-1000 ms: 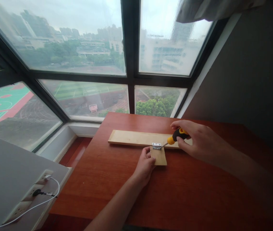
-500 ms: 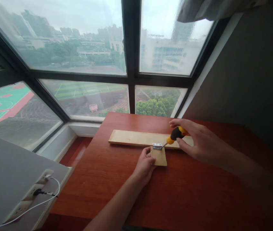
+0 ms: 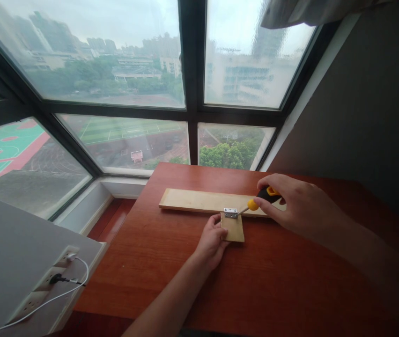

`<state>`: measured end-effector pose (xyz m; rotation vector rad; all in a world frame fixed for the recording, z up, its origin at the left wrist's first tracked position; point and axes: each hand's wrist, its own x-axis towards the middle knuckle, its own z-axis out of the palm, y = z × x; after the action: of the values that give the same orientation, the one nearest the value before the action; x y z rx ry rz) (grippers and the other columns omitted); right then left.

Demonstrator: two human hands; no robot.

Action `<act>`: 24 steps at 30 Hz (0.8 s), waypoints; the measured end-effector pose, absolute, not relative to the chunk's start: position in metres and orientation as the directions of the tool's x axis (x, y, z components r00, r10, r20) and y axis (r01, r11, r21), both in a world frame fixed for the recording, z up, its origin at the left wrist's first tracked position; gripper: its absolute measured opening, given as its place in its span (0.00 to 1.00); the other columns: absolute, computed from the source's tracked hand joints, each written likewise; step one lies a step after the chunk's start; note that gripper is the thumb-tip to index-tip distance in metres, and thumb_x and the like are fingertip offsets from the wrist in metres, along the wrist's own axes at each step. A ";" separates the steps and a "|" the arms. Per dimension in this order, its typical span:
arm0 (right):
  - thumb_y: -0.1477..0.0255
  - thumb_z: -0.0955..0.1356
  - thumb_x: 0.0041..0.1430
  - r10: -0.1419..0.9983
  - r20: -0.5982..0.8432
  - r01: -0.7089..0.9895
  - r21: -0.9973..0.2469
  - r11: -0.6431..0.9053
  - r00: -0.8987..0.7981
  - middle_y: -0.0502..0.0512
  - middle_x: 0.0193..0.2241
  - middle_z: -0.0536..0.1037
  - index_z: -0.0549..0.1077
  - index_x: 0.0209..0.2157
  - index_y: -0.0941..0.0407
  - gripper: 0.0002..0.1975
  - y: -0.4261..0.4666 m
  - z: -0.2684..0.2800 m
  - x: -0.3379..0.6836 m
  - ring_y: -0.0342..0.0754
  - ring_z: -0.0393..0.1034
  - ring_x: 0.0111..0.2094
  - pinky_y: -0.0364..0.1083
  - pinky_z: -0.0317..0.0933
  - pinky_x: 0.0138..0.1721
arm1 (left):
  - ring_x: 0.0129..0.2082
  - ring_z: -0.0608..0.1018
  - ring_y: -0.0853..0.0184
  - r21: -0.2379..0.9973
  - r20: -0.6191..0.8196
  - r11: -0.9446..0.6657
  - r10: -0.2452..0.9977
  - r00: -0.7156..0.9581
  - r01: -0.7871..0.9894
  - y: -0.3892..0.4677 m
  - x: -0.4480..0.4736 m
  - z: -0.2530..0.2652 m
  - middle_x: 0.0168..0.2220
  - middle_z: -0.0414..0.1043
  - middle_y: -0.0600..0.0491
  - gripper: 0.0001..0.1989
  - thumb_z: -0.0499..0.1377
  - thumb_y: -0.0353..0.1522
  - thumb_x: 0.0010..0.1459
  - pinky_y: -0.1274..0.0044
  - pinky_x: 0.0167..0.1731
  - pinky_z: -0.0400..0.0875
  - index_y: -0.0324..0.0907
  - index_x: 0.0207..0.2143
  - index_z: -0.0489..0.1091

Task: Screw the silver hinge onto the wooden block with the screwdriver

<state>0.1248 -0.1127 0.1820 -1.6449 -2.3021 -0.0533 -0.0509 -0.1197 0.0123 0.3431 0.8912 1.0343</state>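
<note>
My left hand grips a small square wooden board by its left side, thumb on top. A silver metal hinge lies along the board's far edge. My right hand is closed around a screwdriver with a black and yellow handle. The screwdriver slants down to the left, its tip at the right end of the hinge. Whether a screw sits under the tip is too small to tell. A long pale plank lies flat just behind the small board, partly covered by my right hand.
All this is on a reddish-brown wooden table beside large dark-framed windows. At the left, a low wall carries sockets with a white cable plugged in. A dark wall rises on the right.
My right fingers have closed around the screwdriver handle from a looser, spread hold. The handle has tipped lower and to the right. My left hand and the small board stay almost still.
</note>
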 end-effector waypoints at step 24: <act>0.72 0.65 0.56 0.899 0.280 0.874 -0.262 0.410 -0.338 0.54 0.47 0.78 0.69 0.49 0.53 0.18 -0.116 0.180 0.130 0.52 0.74 0.44 0.50 0.66 0.43 | 0.39 0.79 0.60 0.597 -0.526 0.521 0.828 0.192 -0.610 -0.121 -0.050 0.018 0.42 0.76 0.45 0.28 0.55 0.16 0.37 0.75 0.32 0.74 0.39 0.45 0.63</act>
<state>0.1297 -0.1161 0.1799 -1.5214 -2.2929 0.0913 -0.0499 -0.1211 0.0180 0.2795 0.9249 1.0278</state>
